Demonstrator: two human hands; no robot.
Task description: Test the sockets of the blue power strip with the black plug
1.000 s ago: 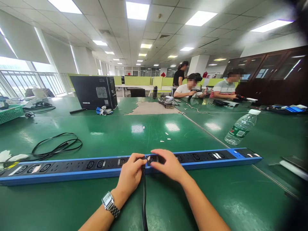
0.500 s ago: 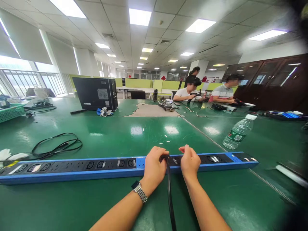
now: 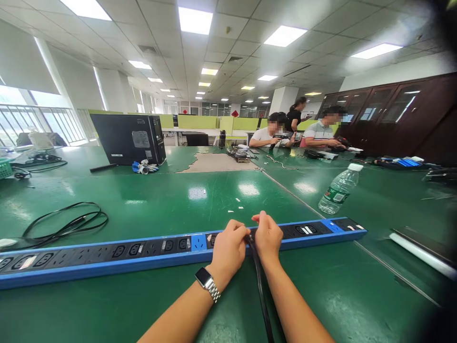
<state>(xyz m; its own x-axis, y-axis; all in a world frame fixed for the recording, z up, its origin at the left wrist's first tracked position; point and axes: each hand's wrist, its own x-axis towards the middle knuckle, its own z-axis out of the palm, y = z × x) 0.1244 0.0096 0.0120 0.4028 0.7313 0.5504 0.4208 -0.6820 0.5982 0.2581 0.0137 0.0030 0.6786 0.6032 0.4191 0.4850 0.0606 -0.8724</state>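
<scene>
My left hand (image 3: 228,250) has its fingers curled closed on the upper end of the black cable (image 3: 260,286), over the blue power strip (image 3: 160,257) lying across the green table (image 3: 143,305). My right hand (image 3: 268,238) is just beside it, fingers bent inward; whether they grip anything, I cannot tell.

1. Bright room, lit by ceiling panels (image 3: 195,20) and windows (image 3: 10,95) at left.
2. White glare patches on the glossy table (image 3: 160,205).
3. Dark blur along the right edge; stretching toward the sides.
</scene>
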